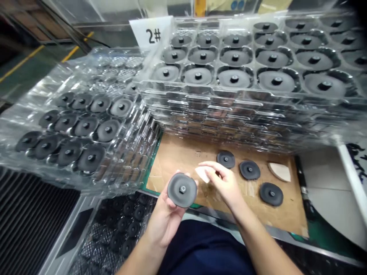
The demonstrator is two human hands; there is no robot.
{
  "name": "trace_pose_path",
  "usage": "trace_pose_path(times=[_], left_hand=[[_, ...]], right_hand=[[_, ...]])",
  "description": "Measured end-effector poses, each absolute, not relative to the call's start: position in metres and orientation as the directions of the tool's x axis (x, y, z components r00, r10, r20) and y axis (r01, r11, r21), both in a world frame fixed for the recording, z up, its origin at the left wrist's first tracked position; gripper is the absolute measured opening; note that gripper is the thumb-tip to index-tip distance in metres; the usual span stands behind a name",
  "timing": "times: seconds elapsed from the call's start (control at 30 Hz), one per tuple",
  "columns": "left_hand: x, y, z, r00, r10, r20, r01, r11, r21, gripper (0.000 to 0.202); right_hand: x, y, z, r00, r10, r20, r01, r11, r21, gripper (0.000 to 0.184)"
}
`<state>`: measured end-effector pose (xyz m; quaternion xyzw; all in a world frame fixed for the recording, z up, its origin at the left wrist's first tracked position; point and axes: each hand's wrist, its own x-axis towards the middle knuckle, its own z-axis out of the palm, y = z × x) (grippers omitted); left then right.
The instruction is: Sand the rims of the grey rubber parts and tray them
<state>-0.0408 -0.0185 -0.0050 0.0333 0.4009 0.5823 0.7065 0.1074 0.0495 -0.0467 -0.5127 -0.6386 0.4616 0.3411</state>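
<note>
A round dark grey disc with a small raised hub [187,196] rests in my left hand [166,217], whose fingers curl around its edge and underside. Just right of it, my right hand [225,183] pinches a pale, wedge-shaped piece that looks like a folded cloth or pad [202,173]. A gap separates this pale piece from the disc. Below my hands lies a sheet of brown cardboard [172,149]. On it, near my right hand, are a disc [226,159], a second disc [249,170] and a third disc [271,194], all hub side up.
Stacked clear plastic trays [229,110] full of discs stand behind the cardboard, beside a "2#" sign [150,32]. Another clear tray stack [114,168] rises at left. A pale quarter-round pad [279,171] lies at right. More discs [133,229] sit in a lower tray.
</note>
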Motion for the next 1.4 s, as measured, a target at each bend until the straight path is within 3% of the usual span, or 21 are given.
trace_pose_path(times=[0.17, 0.23, 0.27, 0.3, 0.37, 0.4, 0.47, 0.53, 0.63, 0.8, 0.97, 1.03, 1.1, 1.2, 1.37, 1.4], left_hand=[[-0.047, -0.023, 0.001, 0.163, 0.907, -0.389, -0.839, 0.335, 0.429, 0.046], [-0.046, -0.024, -0.001, 0.153, 0.940, -0.304, -0.812, 0.295, 0.504, 0.044], [-0.046, -0.025, -0.002, 0.115, 0.960, -0.254, -0.763, 0.249, 0.597, 0.045], [-0.046, -0.025, -0.005, 0.059, 0.980, -0.191, -0.667, 0.181, 0.722, 0.046], [-0.046, -0.024, -0.010, -0.029, 0.999, 0.022, -0.302, -0.029, 0.953, 0.061], [-0.046, -0.022, -0.012, -0.025, 0.988, 0.154, -0.079, -0.155, 0.985, 0.077], [-0.046, -0.019, -0.014, 0.051, 0.935, 0.351, 0.262, -0.352, 0.899, 0.102], [-0.046, -0.016, -0.014, 0.101, 0.896, 0.432, 0.417, -0.433, 0.799, 0.111], [-0.043, -0.016, -0.011, 0.099, 0.900, 0.425, 0.451, -0.421, 0.787, 0.111], [-0.041, -0.026, -0.004, 0.048, 0.988, 0.150, 0.289, -0.157, 0.944, 0.106], [-0.040, -0.029, -0.001, 0.130, 0.991, 0.028, 0.284, -0.064, 0.957, 0.097], [-0.040, -0.028, -0.001, 0.133, 0.990, -0.040, 0.263, 0.004, 0.965, 0.077], [-0.042, -0.028, -0.002, 0.160, 0.983, -0.094, 0.276, 0.047, 0.960, 0.044], [-0.051, -0.026, 0.002, 0.246, 0.966, -0.078, 0.399, -0.028, 0.916, 0.017], [-0.082, -0.001, 0.043, 0.373, 0.923, -0.091, 0.572, -0.151, 0.806, 0.011], [-0.088, 0.010, 0.058, 0.402, 0.915, -0.035, 0.578, -0.224, 0.784, 0.013]], right_hand=[[0.094, 0.039, -0.081, -0.196, 0.980, -0.035, 0.384, 0.044, -0.922, 0.024], [0.097, 0.035, -0.073, -0.161, 0.987, -0.025, 0.373, 0.038, -0.927, 0.029], [0.100, 0.034, -0.066, -0.155, 0.988, -0.023, 0.362, 0.035, -0.932, 0.030], [0.104, 0.033, -0.060, -0.155, 0.988, -0.025, 0.347, 0.031, -0.937, 0.029], [0.113, 0.029, -0.048, -0.168, 0.985, -0.036, 0.316, 0.019, -0.948, 0.025], [0.118, 0.025, -0.043, -0.171, 0.984, -0.045, 0.303, 0.009, -0.953, 0.023], [0.126, 0.016, -0.037, -0.154, 0.986, -0.065, 0.280, -0.020, -0.960, 0.019], [0.133, 0.006, -0.032, -0.120, 0.989, -0.081, 0.254, -0.048, -0.966, 0.017], [0.142, -0.006, -0.023, -0.073, 0.993, -0.088, 0.202, -0.071, -0.977, 0.015], [0.142, -0.006, 0.001, -0.187, 0.980, -0.071, 0.022, -0.068, -0.997, 0.017], [0.136, -0.001, 0.003, -0.333, 0.894, -0.300, -0.194, -0.376, -0.906, 0.015], [0.135, -0.002, -0.005, -0.303, 0.880, -0.365, -0.284, -0.449, -0.847, 0.020], [0.133, -0.005, -0.016, -0.278, 0.881, -0.384, -0.324, -0.462, -0.825, 0.025], [0.129, -0.010, -0.036, -0.298, 0.859, -0.416, -0.315, -0.500, -0.807, 0.029], [0.134, -0.010, -0.073, -0.283, 0.881, -0.378, -0.132, -0.426, -0.895, 0.034], [0.138, -0.007, -0.080, -0.263, 0.896, -0.359, -0.085, -0.392, -0.916, 0.030]])
